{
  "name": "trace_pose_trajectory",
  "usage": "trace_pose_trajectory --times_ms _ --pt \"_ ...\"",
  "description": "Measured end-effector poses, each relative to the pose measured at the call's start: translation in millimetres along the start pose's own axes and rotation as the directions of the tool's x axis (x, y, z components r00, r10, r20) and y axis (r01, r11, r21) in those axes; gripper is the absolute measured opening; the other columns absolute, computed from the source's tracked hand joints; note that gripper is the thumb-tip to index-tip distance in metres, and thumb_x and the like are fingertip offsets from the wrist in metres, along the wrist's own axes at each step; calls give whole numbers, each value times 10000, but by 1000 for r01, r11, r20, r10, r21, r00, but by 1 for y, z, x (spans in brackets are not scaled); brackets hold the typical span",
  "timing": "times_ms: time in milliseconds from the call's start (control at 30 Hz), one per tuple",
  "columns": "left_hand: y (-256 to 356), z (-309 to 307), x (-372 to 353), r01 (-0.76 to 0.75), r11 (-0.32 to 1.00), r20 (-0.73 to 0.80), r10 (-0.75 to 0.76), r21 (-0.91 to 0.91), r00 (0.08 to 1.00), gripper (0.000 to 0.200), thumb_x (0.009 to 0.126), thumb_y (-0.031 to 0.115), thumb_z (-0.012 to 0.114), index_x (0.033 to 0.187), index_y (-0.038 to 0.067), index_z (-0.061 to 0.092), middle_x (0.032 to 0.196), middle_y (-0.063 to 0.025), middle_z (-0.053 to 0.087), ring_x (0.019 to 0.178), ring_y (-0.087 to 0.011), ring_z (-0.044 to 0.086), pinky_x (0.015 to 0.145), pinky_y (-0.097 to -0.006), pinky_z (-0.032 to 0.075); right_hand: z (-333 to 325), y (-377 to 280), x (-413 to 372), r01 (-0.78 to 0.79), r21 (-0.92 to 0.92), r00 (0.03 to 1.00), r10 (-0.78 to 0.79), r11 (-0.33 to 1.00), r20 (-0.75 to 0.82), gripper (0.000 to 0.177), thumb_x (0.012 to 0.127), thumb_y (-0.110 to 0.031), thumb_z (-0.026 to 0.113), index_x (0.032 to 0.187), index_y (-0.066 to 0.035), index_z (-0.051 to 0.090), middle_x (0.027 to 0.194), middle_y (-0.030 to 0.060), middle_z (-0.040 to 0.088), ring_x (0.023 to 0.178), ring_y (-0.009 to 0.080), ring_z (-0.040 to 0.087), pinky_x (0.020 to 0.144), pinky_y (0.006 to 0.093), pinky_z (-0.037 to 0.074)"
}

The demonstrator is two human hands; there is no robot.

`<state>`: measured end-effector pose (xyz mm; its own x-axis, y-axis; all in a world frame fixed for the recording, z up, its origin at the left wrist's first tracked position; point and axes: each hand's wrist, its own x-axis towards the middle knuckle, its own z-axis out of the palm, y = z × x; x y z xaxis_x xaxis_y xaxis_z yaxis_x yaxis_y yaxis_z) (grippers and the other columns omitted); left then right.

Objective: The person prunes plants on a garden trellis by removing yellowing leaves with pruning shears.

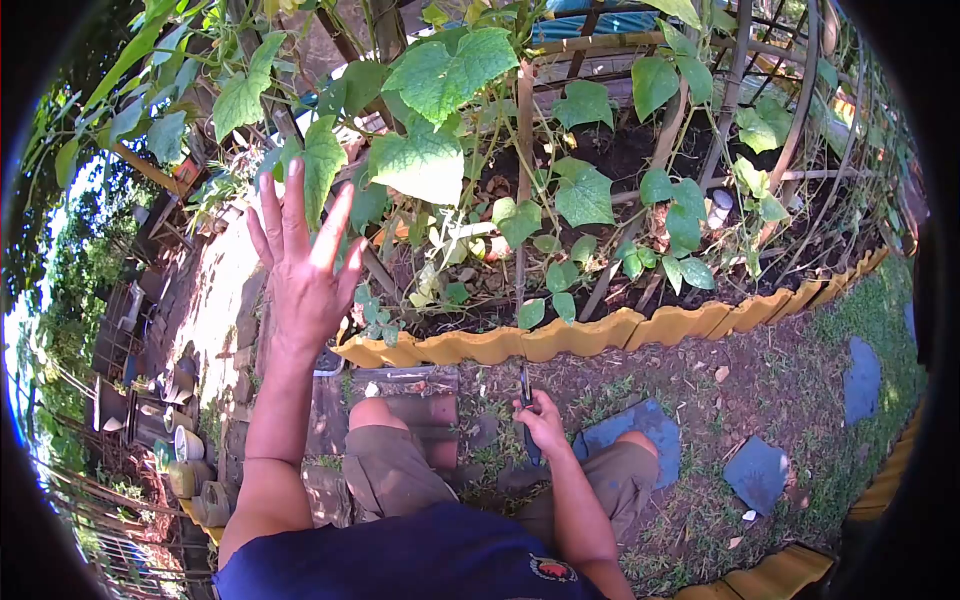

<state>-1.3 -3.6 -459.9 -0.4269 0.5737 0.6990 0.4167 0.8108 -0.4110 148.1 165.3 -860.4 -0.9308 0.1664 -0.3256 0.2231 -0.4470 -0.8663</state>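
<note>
My left hand [303, 290] is raised at the left with its fingers spread, holding nothing. Its fingertips are beside the green leaves [322, 165] of a climbing plant; whether they touch cannot be told. Lower down, between my knees, my right hand [545, 427] is closed around a pair of dark-handled pruning shears [525, 383], their narrow tip pointing up toward the bed's edging. The fingers cover much of the tool. A large sunlit leaf [418, 165] hangs to the right of my left hand, with another broad leaf [450, 75] above it.
Yellow wavy edging [580, 335] borders the planted bed. Wooden stakes [525, 150] and bent poles [800, 120] stand among the vines. Blue-grey stepping stones [757, 475] lie on the grassy soil. Pots and buckets [188, 443] stand along the left.
</note>
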Motion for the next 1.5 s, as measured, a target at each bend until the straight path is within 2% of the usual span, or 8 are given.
trace_pose_trajectory --times_ms 133,500,567,700,867,1300,1433,1500 --pt "-19 12 -17 57 983 -63 -69 -173 996 626 877 85 674 1464 3 473 1547 -190 422 1488 -349 317 1234 -515 172 1 -12 1 38 -81 995 -30 996 97 390 823 -63 704 1200 -43 609 1077 20 688 929 108 613 854 286 488" --pt "-34 12 -48 67 900 -151 -145 -430 978 573 859 56 667 1408 -9 513 1515 -184 462 1419 -374 426 1196 -553 262 122 -215 8 361 7 754 -296 933 587 441 898 -30 650 1326 27 561 1102 60 679 974 112 656 870 288 536" --pt "-35 8 -49 59 894 -145 -136 -444 980 568 853 51 670 1395 -23 519 1510 -182 468 1420 -369 427 1190 -548 273 157 -263 14 360 63 735 -325 931 596 381 906 -19 613 1280 40 564 1146 79 665 933 141 675 834 306 561" --pt "-38 8 -53 37 872 -166 -134 -488 977 558 841 39 676 1376 -29 532 1504 -178 476 1414 -364 439 1184 -540 288 196 -309 34 392 93 733 -371 915 570 312 936 -125 627 1205 31 601 895 93 692 721 135 646 697 290 537" --pt "-43 3 -58 15 859 -164 -116 -512 980 543 848 27 668 1372 -26 538 1498 -192 484 1404 -374 449 1189 -537 287 214 -322 40 319 177 730 -360 931 581 147 941 -85 594 1057 6 587 856 76 669 701 143 645 656 320 555" --pt "-50 5 -67 30 764 -168 -179 -644 969 466 841 -7 667 1303 -28 608 1411 -204 568 1366 -378 500 1188 -530 301 214 -319 32 329 55 814 -312 943 490 329 920 -140 623 1220 -5 627 828 41 659 665 109 622 627 262 524" --pt "-47 11 -60 -60 532 -248 -290 -845 924 82 851 -17 715 851 -8 633 931 -157 685 904 -280 694 868 -402 554 190 -294 32 290 92 852 -301 953 428 367 898 -93 643 1249 8 611 844 66 674 676 116 638 615 253 520" --pt "-38 5 -47 -48 587 -248 -264 -808 932 287 810 31 800 702 11 535 726 -94 572 567 -214 546 499 -349 441 172 -280 29 302 89 868 -312 949 386 370 892 -84 653 1248 8 606 856 71 679 682 118 640 629 253 522"
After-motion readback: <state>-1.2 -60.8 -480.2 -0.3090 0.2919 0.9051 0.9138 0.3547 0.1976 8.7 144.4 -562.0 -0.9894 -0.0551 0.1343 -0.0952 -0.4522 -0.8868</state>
